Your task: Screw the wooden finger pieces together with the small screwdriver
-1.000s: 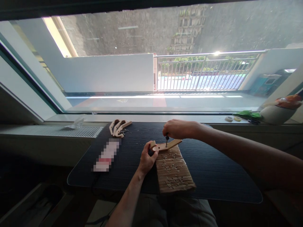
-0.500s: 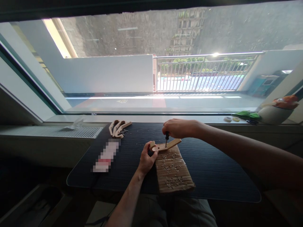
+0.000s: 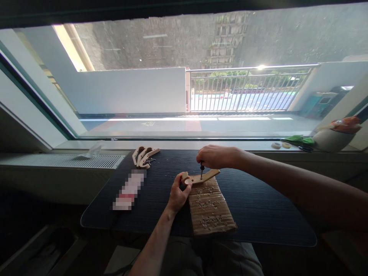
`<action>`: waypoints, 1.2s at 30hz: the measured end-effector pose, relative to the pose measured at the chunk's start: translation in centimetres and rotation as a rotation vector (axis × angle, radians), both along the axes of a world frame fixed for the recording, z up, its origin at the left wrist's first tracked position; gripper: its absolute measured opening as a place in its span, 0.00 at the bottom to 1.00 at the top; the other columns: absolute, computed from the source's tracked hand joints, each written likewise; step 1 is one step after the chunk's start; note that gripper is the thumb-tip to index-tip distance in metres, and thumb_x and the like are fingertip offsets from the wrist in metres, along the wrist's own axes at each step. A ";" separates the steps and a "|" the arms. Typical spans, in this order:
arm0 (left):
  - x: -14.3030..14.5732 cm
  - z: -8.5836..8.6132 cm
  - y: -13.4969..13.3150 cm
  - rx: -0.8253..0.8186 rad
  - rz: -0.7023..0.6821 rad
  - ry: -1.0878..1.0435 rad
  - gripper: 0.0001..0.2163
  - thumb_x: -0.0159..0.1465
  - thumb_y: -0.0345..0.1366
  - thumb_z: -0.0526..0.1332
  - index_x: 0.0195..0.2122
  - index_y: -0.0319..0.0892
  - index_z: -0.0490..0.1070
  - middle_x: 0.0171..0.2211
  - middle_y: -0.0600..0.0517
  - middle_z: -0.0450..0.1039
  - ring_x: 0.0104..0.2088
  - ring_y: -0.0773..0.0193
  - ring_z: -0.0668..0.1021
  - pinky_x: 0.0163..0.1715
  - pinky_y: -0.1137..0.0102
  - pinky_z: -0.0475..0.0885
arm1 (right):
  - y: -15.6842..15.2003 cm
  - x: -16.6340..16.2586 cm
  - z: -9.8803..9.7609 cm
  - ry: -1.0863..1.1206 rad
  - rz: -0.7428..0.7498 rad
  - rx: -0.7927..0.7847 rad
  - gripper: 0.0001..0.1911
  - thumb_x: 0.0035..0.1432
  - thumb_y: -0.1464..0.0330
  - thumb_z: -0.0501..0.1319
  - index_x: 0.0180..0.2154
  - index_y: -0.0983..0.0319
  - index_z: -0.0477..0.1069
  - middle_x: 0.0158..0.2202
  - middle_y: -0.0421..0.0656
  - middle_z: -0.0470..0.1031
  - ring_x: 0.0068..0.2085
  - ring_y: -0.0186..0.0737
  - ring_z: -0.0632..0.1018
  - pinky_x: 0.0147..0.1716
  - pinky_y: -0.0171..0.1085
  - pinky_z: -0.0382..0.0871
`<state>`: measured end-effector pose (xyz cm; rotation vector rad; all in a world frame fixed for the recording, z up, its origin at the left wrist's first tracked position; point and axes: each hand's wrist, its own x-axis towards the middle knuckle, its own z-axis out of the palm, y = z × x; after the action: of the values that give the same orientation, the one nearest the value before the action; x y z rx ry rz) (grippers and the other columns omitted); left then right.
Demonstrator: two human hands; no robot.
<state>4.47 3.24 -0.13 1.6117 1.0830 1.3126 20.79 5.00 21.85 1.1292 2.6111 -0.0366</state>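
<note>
The left hand (image 3: 176,194) grips the near-left end of the bent wooden piece (image 3: 197,179), positioned over the far end of the cardboard block (image 3: 213,212). The right hand (image 3: 215,155) holds the screwdriver (image 3: 202,167) roughly upright, tip down at the wooden piece; tip engagement appears likely but is too small to confirm.

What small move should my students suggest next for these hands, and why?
Probably a small turn of the screwdriver by the right hand: it stands nearly upright, its tip against the wooden piece, while the left hand grips one end over the cardboard.
</note>
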 end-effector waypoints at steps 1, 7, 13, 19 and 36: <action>0.0 0.0 0.0 0.001 -0.002 -0.001 0.17 0.56 0.33 0.62 0.47 0.43 0.65 0.42 0.49 0.72 0.45 0.60 0.74 0.52 0.62 0.65 | -0.1 0.0 0.1 0.018 -0.001 0.006 0.15 0.52 0.78 0.56 0.40 0.66 0.75 0.37 0.48 0.75 0.35 0.37 0.72 0.32 0.35 0.59; 0.0 0.1 0.0 0.004 -0.001 -0.001 0.17 0.56 0.33 0.62 0.47 0.42 0.65 0.42 0.49 0.73 0.45 0.60 0.74 0.52 0.61 0.64 | -0.2 0.1 0.4 0.010 0.022 0.038 0.14 0.52 0.79 0.55 0.38 0.64 0.76 0.37 0.47 0.75 0.36 0.37 0.72 0.33 0.35 0.60; -0.1 -0.1 0.1 0.010 -0.003 0.001 0.17 0.56 0.33 0.62 0.47 0.43 0.65 0.42 0.49 0.73 0.46 0.60 0.74 0.53 0.62 0.64 | 0.2 0.5 -0.2 0.044 0.056 0.060 0.12 0.55 0.77 0.55 0.36 0.65 0.77 0.36 0.47 0.75 0.34 0.35 0.71 0.32 0.35 0.60; -0.1 -0.3 0.1 0.011 -0.003 0.013 0.18 0.56 0.34 0.61 0.48 0.43 0.64 0.42 0.49 0.72 0.45 0.60 0.74 0.52 0.62 0.65 | 0.4 0.7 -0.6 0.038 0.048 0.084 0.12 0.56 0.75 0.53 0.34 0.66 0.76 0.34 0.47 0.76 0.33 0.37 0.72 0.32 0.36 0.61; -0.2 -0.2 0.1 0.009 -0.007 0.026 0.18 0.56 0.33 0.61 0.48 0.43 0.64 0.43 0.49 0.72 0.46 0.60 0.74 0.53 0.62 0.64 | 0.1 0.5 -0.2 0.001 0.027 0.071 0.12 0.55 0.76 0.54 0.33 0.65 0.76 0.31 0.46 0.75 0.29 0.34 0.70 0.29 0.35 0.58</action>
<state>4.30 3.30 -0.28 1.6423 1.0879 1.2968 21.24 5.12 21.69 1.1179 2.6474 0.0615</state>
